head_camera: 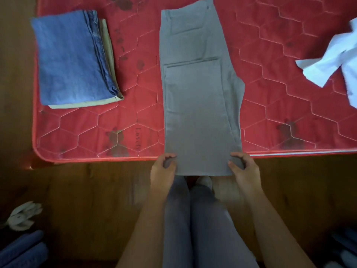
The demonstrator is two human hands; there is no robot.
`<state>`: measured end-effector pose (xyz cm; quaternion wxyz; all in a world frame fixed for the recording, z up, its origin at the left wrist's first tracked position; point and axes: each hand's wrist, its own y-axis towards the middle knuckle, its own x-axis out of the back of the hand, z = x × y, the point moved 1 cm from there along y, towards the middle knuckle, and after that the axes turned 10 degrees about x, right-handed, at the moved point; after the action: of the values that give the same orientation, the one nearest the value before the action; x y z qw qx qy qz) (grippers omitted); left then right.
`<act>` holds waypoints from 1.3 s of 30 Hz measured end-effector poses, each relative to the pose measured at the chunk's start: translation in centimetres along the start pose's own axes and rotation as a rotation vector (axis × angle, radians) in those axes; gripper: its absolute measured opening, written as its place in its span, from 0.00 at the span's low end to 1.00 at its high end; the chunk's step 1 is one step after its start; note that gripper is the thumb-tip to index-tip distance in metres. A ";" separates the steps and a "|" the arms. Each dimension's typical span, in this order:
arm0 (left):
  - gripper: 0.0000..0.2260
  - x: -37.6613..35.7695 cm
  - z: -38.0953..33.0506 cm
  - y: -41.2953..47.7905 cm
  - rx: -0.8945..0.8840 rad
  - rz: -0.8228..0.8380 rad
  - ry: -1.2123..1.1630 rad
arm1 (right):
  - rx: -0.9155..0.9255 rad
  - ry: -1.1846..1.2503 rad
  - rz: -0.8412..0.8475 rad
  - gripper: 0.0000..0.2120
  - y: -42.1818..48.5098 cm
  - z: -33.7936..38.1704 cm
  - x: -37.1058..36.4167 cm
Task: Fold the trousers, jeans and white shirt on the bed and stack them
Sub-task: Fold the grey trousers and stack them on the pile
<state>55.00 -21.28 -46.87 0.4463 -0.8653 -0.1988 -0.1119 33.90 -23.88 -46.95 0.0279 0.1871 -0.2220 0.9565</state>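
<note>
Grey trousers (199, 97) lie lengthwise down the middle of the red quilted mattress (280, 105), legs doubled back so a hem edge sits halfway up. The near folded end hangs over the mattress's front edge. My left hand (164, 169) pinches its left corner and my right hand (243, 167) pinches its right corner. At the back left, folded blue jeans (71, 59) rest on top of folded beige trousers (110, 55). The white shirt (332, 60) lies crumpled at the far right, partly cut off by the frame.
The wooden bed frame (87, 200) runs below the mattress's front edge. My legs in grey trousers (193, 219) stand against it. A pale soft toy (21, 215) and blue fabric (21, 250) lie at the lower left.
</note>
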 end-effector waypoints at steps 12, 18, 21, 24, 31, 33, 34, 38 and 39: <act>0.04 3.2 -6.2 -4.2 -0.056 0.031 -0.010 | -0.002 0.043 -0.017 0.08 -1.8 6.7 3.1; 0.16 2.8 -10.9 -0.7 -0.116 0.139 0.094 | -0.006 -0.041 0.191 0.22 4.7 8.9 3.7; 0.11 2.8 -12.5 2.7 -0.158 0.046 0.231 | 0.059 -0.119 0.194 0.17 8.7 9.8 3.0; 0.05 2.9 -14.8 5.7 -0.180 -0.047 0.286 | 0.115 -0.141 0.126 0.07 12.7 11.8 1.6; 0.04 2.0 -19.6 14.3 -0.250 -0.005 0.181 | 0.154 -0.179 0.018 0.04 21.1 15.4 -1.9; 0.06 1.2 -20.9 16.0 -0.211 0.083 0.017 | 0.134 -0.129 0.025 0.06 23.5 15.6 -3.0; 0.07 0.7 -21.3 16.9 -0.203 0.088 -0.025 | 0.126 -0.113 0.022 0.06 24.8 15.6 -3.5; 0.05 -1.9 -23.0 21.1 -0.240 -0.013 -0.091 | 0.136 -0.088 0.015 0.06 29.9 15.4 -5.1; 0.04 -2.6 -23.3 22.2 -0.253 -0.034 -0.102 | 0.142 -0.083 0.014 0.07 31.1 15.3 -5.3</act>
<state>62.11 -52.58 -50.57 0.3208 -0.9158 -0.2202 -0.0993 39.85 -58.32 -49.10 -0.0015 0.2267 -0.1559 0.9614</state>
